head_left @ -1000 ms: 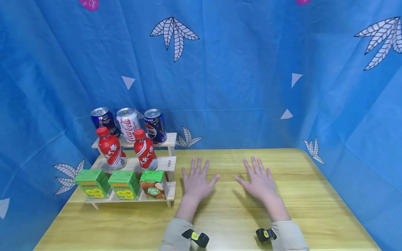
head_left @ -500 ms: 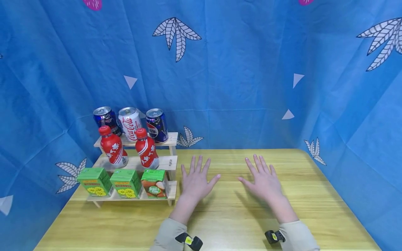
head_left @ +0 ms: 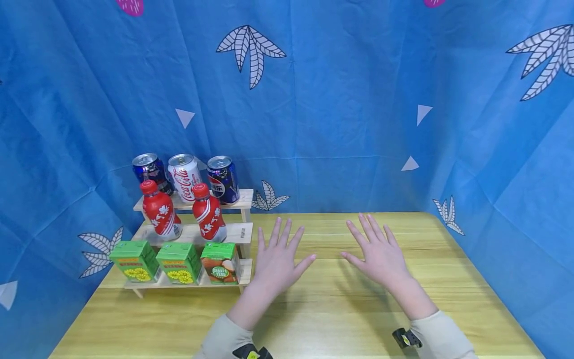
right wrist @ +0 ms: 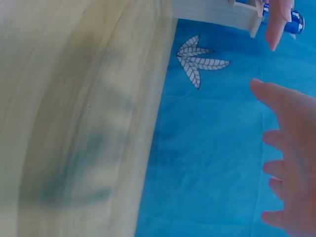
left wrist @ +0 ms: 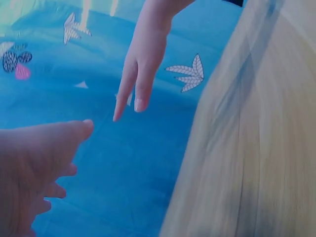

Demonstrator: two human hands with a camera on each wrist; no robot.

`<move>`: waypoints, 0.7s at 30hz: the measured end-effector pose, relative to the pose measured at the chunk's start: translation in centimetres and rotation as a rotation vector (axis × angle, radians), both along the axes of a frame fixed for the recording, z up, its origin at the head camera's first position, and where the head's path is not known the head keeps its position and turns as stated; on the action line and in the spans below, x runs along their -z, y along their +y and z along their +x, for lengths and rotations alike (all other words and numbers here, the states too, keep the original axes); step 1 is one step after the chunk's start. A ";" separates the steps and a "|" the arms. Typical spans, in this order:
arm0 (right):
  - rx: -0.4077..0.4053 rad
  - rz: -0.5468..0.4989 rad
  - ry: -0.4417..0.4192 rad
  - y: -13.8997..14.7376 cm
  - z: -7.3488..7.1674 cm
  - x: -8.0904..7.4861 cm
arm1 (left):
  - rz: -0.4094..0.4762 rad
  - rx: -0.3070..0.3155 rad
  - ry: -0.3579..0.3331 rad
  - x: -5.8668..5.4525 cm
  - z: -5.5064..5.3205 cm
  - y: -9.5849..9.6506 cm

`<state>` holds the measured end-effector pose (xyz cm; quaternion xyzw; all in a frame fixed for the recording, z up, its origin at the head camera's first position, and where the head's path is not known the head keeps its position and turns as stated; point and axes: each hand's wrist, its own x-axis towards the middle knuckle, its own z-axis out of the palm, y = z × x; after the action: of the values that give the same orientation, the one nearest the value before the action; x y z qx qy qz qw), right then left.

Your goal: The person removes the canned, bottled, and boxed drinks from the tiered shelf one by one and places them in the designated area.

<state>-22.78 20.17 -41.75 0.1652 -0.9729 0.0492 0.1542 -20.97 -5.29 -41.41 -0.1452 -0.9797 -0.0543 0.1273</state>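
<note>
My left hand [head_left: 275, 264] is held over the table with its fingers spread and straight, just right of a small wooden tiered rack [head_left: 245, 271]. Over the table's middle right, my right hand [head_left: 378, 257] has its fingers spread too. Neither hand holds anything. On the rack's bottom tier stand two green drink cartons with yellow flowers [head_left: 179, 264] and a green and brown drink carton [head_left: 220, 264]. The middle tier bears two red-capped bottles [head_left: 209, 217]. Up on the top tier are a white Coca-Cola can [head_left: 185, 177] and two dark blue cans [head_left: 223, 180].
A wooden table [head_left: 327, 319] lies beneath both hands. Blue printed cloth [head_left: 341, 124] hangs behind it and along both sides. Black bands [head_left: 406, 338] sit at the cuffs of both sleeves.
Both forearms have swung outward at the cuffs, the left one to the left and the right one to the right. The hands stay spread, and the drinks stand where they were.
</note>
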 end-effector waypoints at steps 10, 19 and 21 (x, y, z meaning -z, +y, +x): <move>-0.072 0.080 0.129 -0.6 0.3 -1.9 | -0.067 0.024 0.076 -2.3 2.3 -1.6; -0.149 0.110 0.207 -1.4 0.1 -3.7 | -0.078 0.018 0.160 -3.9 4.5 -4.8; -0.154 0.112 0.212 -1.7 0.1 -4.1 | -0.076 0.015 0.181 -4.2 4.9 -5.5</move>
<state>-22.70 18.49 -37.68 0.2520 -0.9368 -0.0114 0.2426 -16.11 -10.83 -37.21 -0.1616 -0.9644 -0.0048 0.2091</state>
